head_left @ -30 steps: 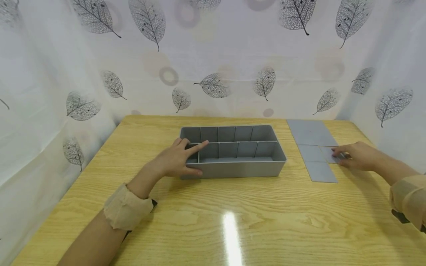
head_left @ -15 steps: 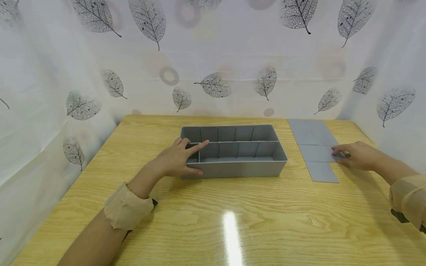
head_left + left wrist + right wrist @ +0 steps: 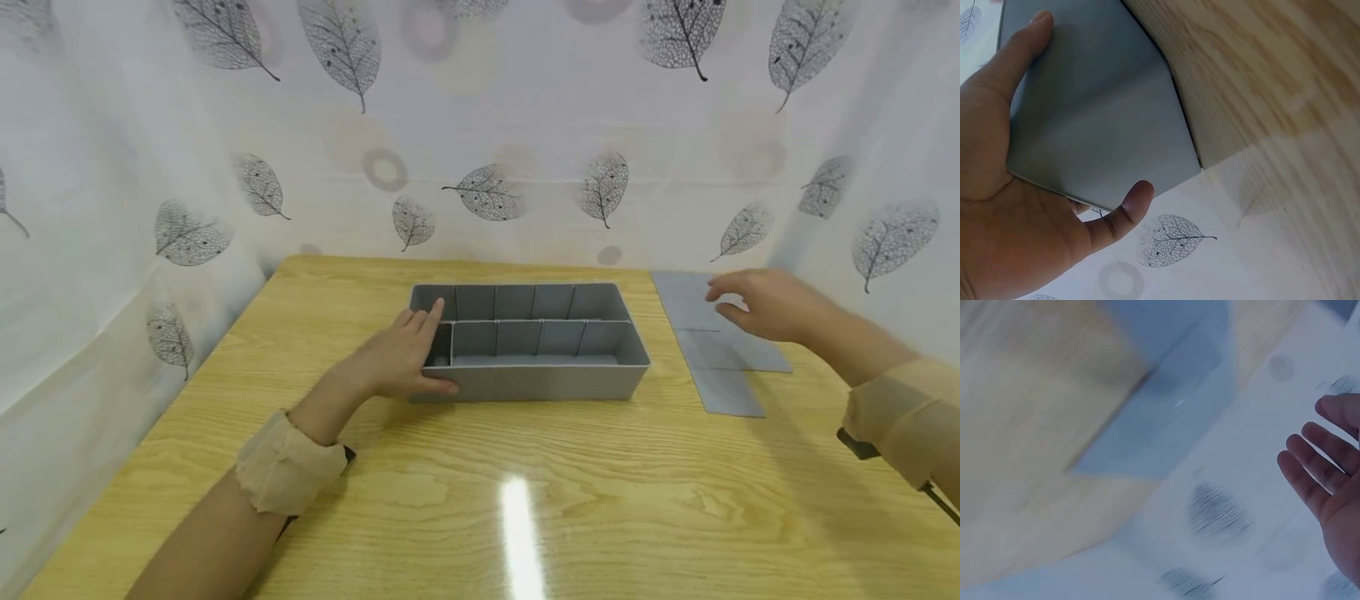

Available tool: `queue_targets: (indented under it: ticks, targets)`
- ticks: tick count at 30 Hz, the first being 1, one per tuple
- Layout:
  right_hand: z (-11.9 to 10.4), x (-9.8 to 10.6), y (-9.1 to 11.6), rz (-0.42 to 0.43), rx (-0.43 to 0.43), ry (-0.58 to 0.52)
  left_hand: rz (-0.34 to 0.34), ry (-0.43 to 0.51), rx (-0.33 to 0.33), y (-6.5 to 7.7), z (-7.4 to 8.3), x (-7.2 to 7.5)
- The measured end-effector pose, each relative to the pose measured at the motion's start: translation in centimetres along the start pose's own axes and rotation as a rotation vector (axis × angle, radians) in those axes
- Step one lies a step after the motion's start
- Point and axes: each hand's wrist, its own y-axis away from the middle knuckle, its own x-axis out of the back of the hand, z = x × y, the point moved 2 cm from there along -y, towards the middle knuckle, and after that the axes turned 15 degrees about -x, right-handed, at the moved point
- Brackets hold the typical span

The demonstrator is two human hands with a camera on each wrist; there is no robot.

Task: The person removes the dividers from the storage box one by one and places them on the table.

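Observation:
A grey divided box (image 3: 540,383) stands upright on the wooden table, with two rows of compartments. My left hand (image 3: 397,358) grips its left end, the thumb low along the front wall and fingers over the rim. The left wrist view shows thumb and finger spread against the box's smooth grey wall (image 3: 1110,119). Over several flat grey panels (image 3: 726,392) at the right, my right hand (image 3: 776,307) is raised, fingers loosely bent and holding nothing. In the blurred right wrist view, the right hand (image 3: 1335,469) is apart from the panels (image 3: 1141,437).
The panels lie flat and edge to edge near the table's right side. A white leaf-print cloth (image 3: 525,125) hangs behind and at both sides of the wooden table (image 3: 420,500). Light glares on the tabletop near the front.
My right hand has let go of the small panel at the right, risen and moved back and leftward. The left index finger has swung toward the back; the box has stayed in place.

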Motion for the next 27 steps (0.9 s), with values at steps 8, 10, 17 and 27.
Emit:
queue_targets:
  ticks: [8,10,17,27]
  targets:
    - [-16.1,1.6,-3.2,0.037,0.175,-0.156,-0.018,-0.016,0.018,-0.1,-0.1,-0.2]
    - [-19.8,1.3,-3.8,-0.008,0.173,-0.227,-0.013,-0.025,0.019,-0.2,-0.2,-0.2]
    - [-28.6,-1.0,-7.1,-0.298,-0.053,-0.451,0.026,-0.048,0.002,-0.3,-0.1,-0.5]
    - [-31.9,-5.6,-8.7,-0.604,-0.118,-0.560,0.057,-0.053,-0.022,-0.1,-0.3,-0.4]
